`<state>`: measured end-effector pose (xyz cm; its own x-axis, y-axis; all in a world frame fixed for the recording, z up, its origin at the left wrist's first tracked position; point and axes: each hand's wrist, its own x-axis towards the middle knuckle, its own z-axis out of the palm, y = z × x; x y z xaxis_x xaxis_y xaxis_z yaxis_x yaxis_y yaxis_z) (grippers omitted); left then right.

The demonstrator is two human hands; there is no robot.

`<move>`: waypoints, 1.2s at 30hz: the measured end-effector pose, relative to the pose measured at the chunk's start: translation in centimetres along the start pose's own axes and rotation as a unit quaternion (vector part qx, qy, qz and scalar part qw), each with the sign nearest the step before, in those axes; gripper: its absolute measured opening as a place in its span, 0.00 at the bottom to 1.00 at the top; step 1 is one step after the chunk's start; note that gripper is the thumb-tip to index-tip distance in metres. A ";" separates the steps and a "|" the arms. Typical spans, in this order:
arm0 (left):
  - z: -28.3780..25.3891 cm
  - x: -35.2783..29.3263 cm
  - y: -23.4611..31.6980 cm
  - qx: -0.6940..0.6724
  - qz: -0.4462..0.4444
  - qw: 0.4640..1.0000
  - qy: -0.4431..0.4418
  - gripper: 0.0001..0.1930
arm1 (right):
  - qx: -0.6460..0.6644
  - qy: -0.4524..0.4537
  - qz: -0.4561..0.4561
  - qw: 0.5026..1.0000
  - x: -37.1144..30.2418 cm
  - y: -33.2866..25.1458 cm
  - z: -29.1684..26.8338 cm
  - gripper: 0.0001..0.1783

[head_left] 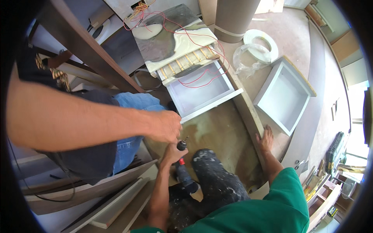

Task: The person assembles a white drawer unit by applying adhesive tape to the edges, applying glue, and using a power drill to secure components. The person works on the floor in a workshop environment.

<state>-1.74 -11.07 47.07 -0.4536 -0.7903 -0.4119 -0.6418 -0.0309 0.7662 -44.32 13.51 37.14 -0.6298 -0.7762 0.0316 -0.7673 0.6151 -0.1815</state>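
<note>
My left hand (173, 154) is wrapped round a cordless drill (182, 169) near its chuck, and a short bit points up and away from me. Close above it, another person's closed hand (165, 126) reaches in from the left; whatever it holds, if anything, is hidden. My right hand (266, 139) lies flat with fingers spread at the edge of a wooden board (248, 116). Ahead, a pale grey drawer (208, 105) stands pulled out beneath a cabinet top (159, 42), its near left corner by the other person's hand.
A second drawer box (268, 91) rests on the surface at right. Edge-banding rolls (274, 48) sit beyond it, beside a brown cylinder (235, 19). Red wires (186, 33) trail over the cabinet top into the drawer. Boards (105, 217) lean at lower left; scissors (298, 164) lie right.
</note>
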 end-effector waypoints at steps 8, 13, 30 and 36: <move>-3.1 2.4 0.1 0.094 0.102 0.989 -0.054 0.16 | -0.019 -0.019 -0.043 0.999 0.1 1.6 1.2 0.41; -4.3 -0.6 -1.8 0.101 0.142 0.985 0.001 0.15 | -0.054 -0.033 -0.046 0.997 -0.5 2.1 0.9 0.40; -0.1 -4.2 -6.5 -0.116 0.389 0.873 0.270 0.07 | 0.006 0.017 -0.086 0.996 -0.9 3.6 2.0 0.34; 5.6 -1.2 -9.2 -0.258 0.418 0.823 0.285 0.08 | -0.067 -0.012 -0.031 0.997 0.4 5.9 5.0 0.50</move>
<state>1.21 -6.43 37.76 -0.1459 -0.8213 0.5516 0.1622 0.5301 0.8323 -48.48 16.16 31.17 -0.5788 -0.8153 0.0142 -0.8149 0.5778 -0.0459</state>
